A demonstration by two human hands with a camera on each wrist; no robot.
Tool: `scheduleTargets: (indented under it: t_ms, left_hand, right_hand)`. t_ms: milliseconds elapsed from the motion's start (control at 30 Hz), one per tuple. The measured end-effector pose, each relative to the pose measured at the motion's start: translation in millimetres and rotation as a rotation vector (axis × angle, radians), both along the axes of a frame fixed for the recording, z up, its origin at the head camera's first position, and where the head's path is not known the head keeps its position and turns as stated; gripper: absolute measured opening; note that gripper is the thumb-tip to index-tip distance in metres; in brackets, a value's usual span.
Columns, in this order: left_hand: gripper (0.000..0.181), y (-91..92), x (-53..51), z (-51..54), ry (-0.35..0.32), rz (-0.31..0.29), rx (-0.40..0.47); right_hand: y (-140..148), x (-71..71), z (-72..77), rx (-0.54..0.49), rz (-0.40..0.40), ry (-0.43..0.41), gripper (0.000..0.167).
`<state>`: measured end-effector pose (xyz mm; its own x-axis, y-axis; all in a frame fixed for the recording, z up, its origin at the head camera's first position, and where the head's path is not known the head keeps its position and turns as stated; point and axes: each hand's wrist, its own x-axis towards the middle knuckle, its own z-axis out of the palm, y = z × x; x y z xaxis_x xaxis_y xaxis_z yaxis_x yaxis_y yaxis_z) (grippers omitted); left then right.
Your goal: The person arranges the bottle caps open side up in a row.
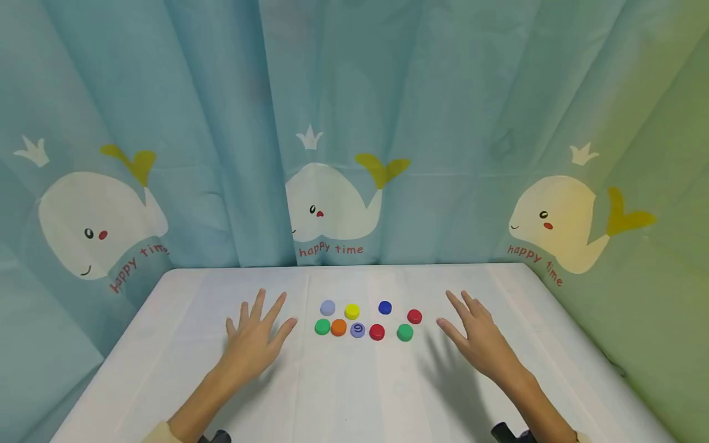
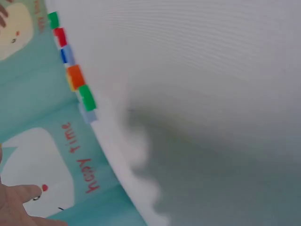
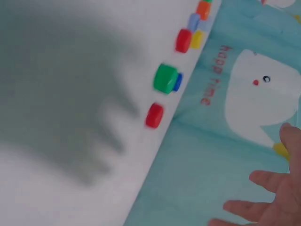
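Several small round plastic caps sit in two loose rows on the white tabletop. In the back row are a pale blue cap (image 1: pixel 328 307), a yellow cap (image 1: pixel 352 311), a dark blue cap (image 1: pixel 384 307) and a red cap (image 1: pixel 414 316). The front row has a green cap (image 1: pixel 322 327), an orange cap (image 1: pixel 338 327), a lavender cap with a dark mark (image 1: pixel 357 330), another red cap (image 1: pixel 377 332) and another green cap (image 1: pixel 405 333). My left hand (image 1: pixel 252 341) hovers left of them, fingers spread. To their right my right hand (image 1: pixel 480 338) hovers, fingers extended. Neither touches anything.
A white cloth covers the table (image 1: pixel 343 394). Behind it hangs a blue-green curtain (image 1: pixel 460 123) printed with white whales and "happy time". Dark wrist devices show at the bottom edge, and both hands cast shadows on the cloth.
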<state>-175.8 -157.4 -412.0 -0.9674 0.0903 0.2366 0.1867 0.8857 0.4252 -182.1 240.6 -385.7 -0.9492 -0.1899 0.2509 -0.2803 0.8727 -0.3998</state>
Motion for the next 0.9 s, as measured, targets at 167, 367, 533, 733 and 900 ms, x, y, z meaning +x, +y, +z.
scheduleTargets:
  t_ms: [167,367,533,733,900]
  left_hand:
    - [0.068,9.6,-2.7,9.3,-0.016,-0.029,0.088]
    - [0.060,22.6,-10.3,16.2,-0.020,-0.044,0.158]
    - [0.048,29.5,-18.6,15.1,0.018,-0.021,0.204]
    - [0.043,32.6,-24.8,13.1,0.020,-0.045,0.268]
    - [0.043,35.6,-27.6,12.1,-0.013,-0.053,0.312]
  right_hand:
    - [-23.3,-8.0,0.2,-0.064,0.049,-0.003,0.061]
    - [-51.6,-18.7,2.6,-0.111,0.067,-0.007,0.052]
    - [-78.7,-26.8,5.7,-0.178,0.065,-0.054,0.038]
    - [-107.1,-34.2,5.8,-0.209,0.167,-0.077,0.034]
    - [-124.3,-41.5,5.4,-0.229,0.226,-0.142,0.036]
